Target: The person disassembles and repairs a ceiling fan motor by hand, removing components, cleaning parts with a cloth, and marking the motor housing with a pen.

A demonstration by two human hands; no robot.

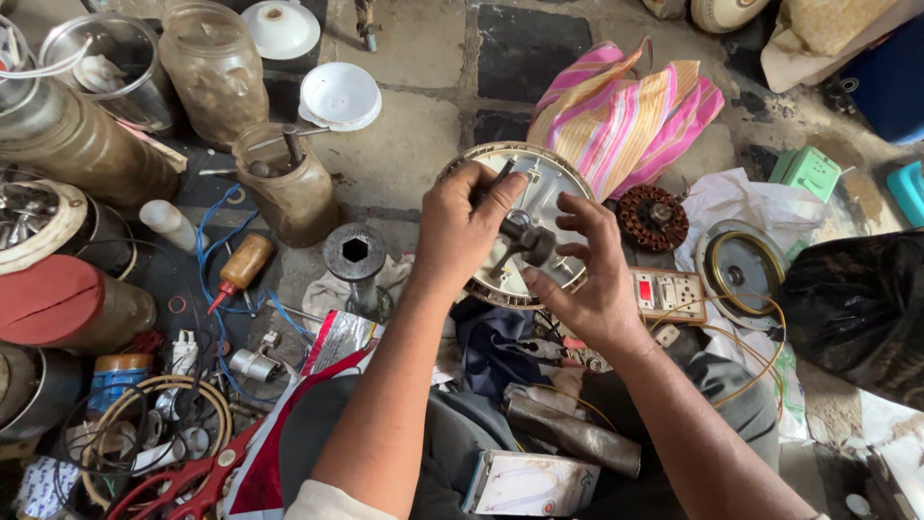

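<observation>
The round fan motor cover is held upright over the stone floor, just beyond the person's knees. The left hand clamps its upper rim. The right hand pinches the dark central hub. Keep the rim grip firm and the hub square to the shaft; turn evenly, without tilting.

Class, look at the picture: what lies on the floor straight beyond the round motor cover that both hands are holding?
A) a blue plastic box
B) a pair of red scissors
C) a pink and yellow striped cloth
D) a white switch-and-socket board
C: the pink and yellow striped cloth lies just past the far rim of the round motor cover, which the left hand and right hand grip over the person's lap.
</observation>
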